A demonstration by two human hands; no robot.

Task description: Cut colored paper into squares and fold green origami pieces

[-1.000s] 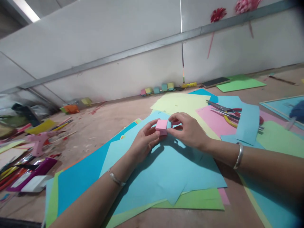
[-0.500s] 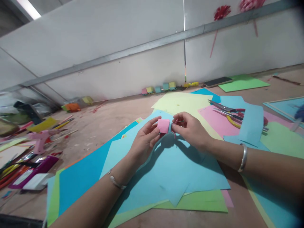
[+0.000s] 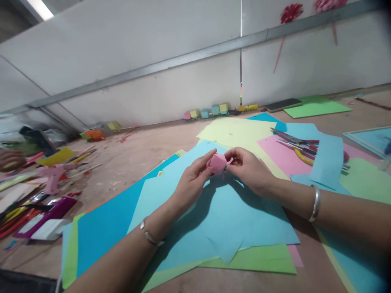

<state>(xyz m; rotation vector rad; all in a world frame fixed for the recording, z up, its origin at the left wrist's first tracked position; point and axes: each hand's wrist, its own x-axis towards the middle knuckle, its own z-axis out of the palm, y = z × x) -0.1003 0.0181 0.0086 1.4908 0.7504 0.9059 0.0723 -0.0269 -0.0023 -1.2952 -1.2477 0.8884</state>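
A grey rail (image 3: 195, 57) slants across the white wall (image 3: 137, 40), with a red flower (image 3: 291, 13) and a pink flower (image 3: 330, 5) at its right end. Along the wall's foot sit small coloured blocks (image 3: 215, 110), a yellow tube (image 3: 248, 108) and a dark phone (image 3: 282, 105) by a green sheet (image 3: 320, 106). At far left, a pink glue gun (image 3: 53, 176) lies near a white block (image 3: 50, 229).

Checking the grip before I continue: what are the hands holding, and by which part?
A small pink piece: the left hand grips its left side, the right hand pinches its right end.
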